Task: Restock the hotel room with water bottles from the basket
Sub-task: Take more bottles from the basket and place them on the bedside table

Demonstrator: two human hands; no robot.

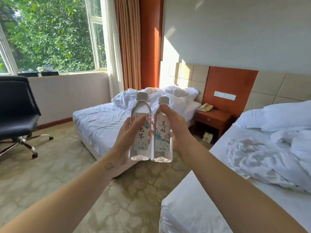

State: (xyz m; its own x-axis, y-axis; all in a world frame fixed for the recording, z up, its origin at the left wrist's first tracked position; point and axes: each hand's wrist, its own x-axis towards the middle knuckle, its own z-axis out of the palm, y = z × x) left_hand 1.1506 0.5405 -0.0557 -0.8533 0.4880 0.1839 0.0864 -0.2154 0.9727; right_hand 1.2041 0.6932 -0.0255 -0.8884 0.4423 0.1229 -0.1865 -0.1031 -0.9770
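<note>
Grip Status: Two Bottles Held Upright

Left grip [127,141]: curled round the label band of the left bottle [140,111], thumb across the front. Right grip [175,130]: clamped likewise on the right bottle [162,140], thumb up near the shoulder. Both bottles upright, capped, side by side between the grips, in mid-air. Judged full: moderately heavy, thin-walled, smooth, yielding under squeeze. Hold mid-body at the label; avoid crushing. Beyond the right grip: bedside surface [212,120] with telephone [205,107], a probable set-down place. Basket not in view.
</note>
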